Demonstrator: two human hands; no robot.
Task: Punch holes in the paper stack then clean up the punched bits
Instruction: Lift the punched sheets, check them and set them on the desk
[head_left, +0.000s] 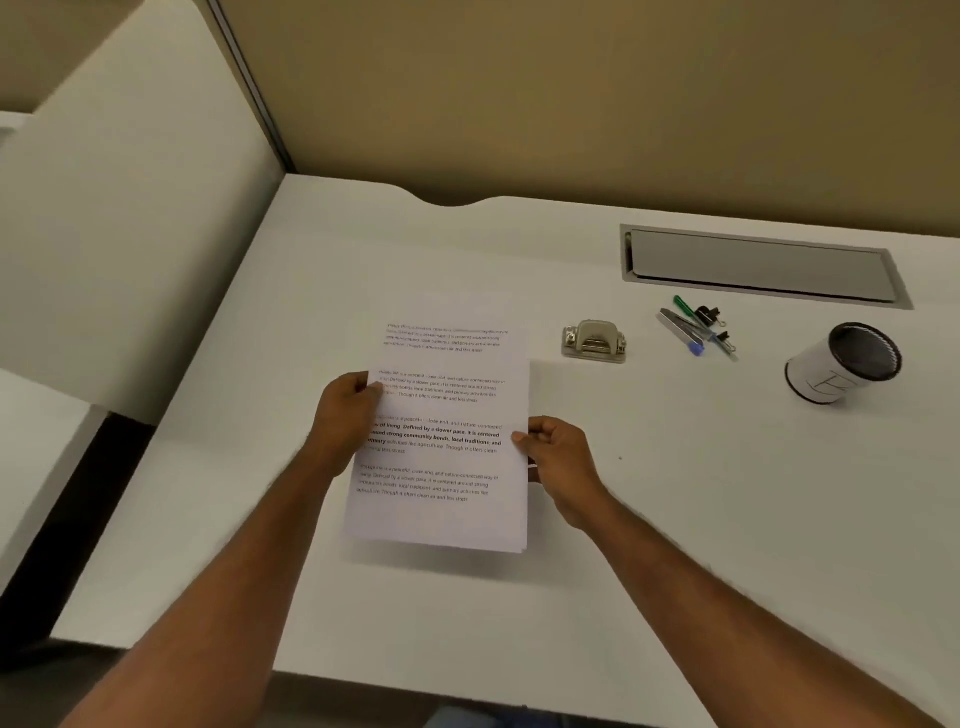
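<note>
A wide white desk (675, 519) fills most of the view, with tan partition walls (571, 93) behind it and a white panel (130, 208) standing at its left edge. A long grey cable-tray cover (761, 267) is set into the desk top at the far right.

At the centre of the desk, the paper stack (441, 457) is held in portrait position, its printed side up, showing four blocks of text. The near edge appears lifted slightly off the desk, casting a shadow beneath it. The left hand (345, 421) grips the stack's left edge about halfway up, thumb on top of the page and fingers curled underneath. The right hand (558, 457) pinches the right edge a little nearer to the viewer, thumb on top. Both bare forearms reach in from the near corners.

Near the right edge stands a white pen cup (844, 364) with a dark mesh interior, tilted toward the viewer. To the right of the paper's far end, well apart from it, sits a silver metal hole punch (594, 340). Between the punch and the cup lies a small cluster of pens (691, 330), one green-capped and one blue-tipped, touching two black binder clips (714, 322).
</note>
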